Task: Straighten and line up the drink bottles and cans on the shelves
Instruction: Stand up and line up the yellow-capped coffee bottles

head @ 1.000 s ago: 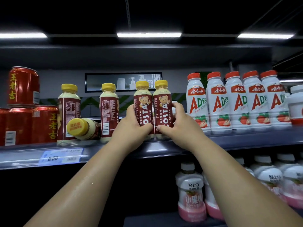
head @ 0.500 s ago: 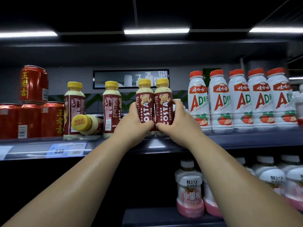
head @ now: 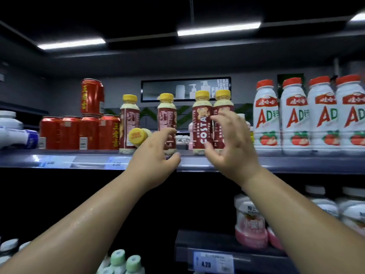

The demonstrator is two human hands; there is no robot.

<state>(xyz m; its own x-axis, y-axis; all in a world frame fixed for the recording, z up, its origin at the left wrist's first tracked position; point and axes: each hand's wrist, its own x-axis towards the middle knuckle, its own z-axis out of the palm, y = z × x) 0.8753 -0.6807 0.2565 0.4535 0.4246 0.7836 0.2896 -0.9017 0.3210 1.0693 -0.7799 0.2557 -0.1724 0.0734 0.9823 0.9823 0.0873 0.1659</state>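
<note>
Dim shop shelf (head: 286,164): Costa bottles (head: 201,125) stood paired at its front edge. Left hand (head: 152,155) and right hand (head: 231,149) hovered, fingers spread, gripping nothing. Toppled bottle (head: 138,136) lay leftward. Risk: a careless left reach might roll it off.

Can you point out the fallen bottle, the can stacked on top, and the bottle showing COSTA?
fallen bottle (head: 137,136): head view, on its yellow cap.
stacked can (head: 92,96): head view, middle of its red side.
COSTA bottle (head: 201,125): head view, on its label.
</note>
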